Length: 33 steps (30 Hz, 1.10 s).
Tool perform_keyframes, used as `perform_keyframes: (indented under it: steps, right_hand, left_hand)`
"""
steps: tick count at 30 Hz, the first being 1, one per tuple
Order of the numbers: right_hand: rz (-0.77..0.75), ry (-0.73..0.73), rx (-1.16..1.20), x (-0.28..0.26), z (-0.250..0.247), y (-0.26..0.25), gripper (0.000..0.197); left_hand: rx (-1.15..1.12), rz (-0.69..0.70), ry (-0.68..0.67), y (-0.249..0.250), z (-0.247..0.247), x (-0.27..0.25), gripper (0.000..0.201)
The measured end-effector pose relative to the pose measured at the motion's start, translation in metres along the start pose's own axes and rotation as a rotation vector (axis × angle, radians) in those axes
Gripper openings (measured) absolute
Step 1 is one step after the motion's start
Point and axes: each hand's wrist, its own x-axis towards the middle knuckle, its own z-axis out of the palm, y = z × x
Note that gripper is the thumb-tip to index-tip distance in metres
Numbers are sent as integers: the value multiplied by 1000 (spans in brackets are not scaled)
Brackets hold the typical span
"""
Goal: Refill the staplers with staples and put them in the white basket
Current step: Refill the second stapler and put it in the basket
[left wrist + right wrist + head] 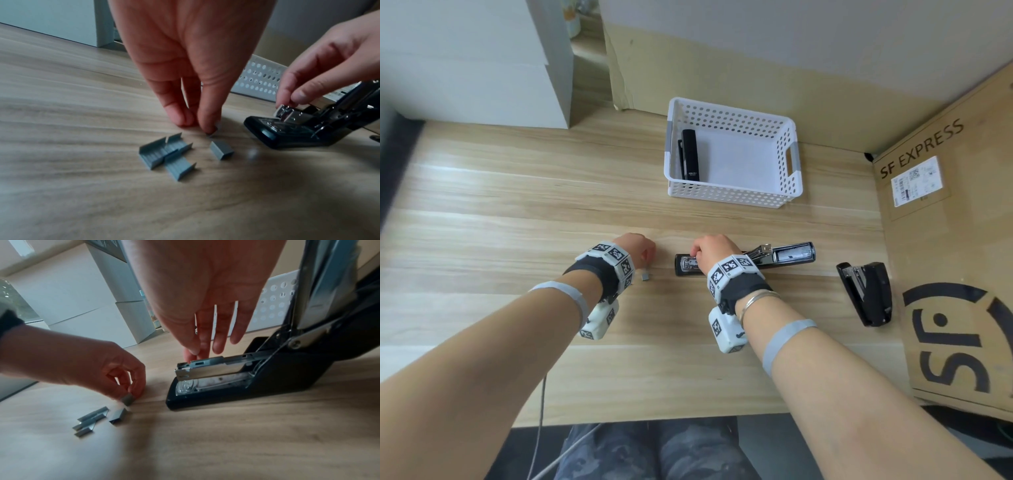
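Observation:
A black stapler (784,255) lies swung open on the wooden table, its metal magazine (205,369) bared. My right hand (697,255) pinches the front end of that magazine between thumb and forefinger. Just left of it my left hand (645,262) reaches down and pinches a short strip of staples (127,398) at the tabletop. Several more grey staple strips (164,152) lie loose beside its fingertips (207,123). The white basket (726,198) stands further back with one closed black stapler (690,154) along its left wall. Another black stapler (866,293) rests at the right.
A large SF Express cardboard box (945,240) walls off the right side of the table (517,205). White boxes (482,68) stand at the back left, and cardboard lines the rear wall. A cable hangs by the table's front edge.

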Motion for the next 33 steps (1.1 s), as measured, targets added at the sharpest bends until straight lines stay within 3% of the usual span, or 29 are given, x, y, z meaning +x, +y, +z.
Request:
perform_keyframes:
  steps: [4,16,24,28,33]
  right_hand:
    - [14,14,28,1,2,3,31]
    - [20,30,54,1,3,9,33]
    - [13,23,54,1,2,11,31]
    - [11,45,85,2,1,12,32]
    - [-66,79,155,4,0,9,19]
  left_hand:
    - [-20,-12,38,3,2,2,30]
    - [40,11,-33,8,-2,4,19]
    - [47,15,2,13,-3,3,26]
    - [-13,43,43,15,-12,4,24]
    - [-271,123,227,21,-20,5,15]
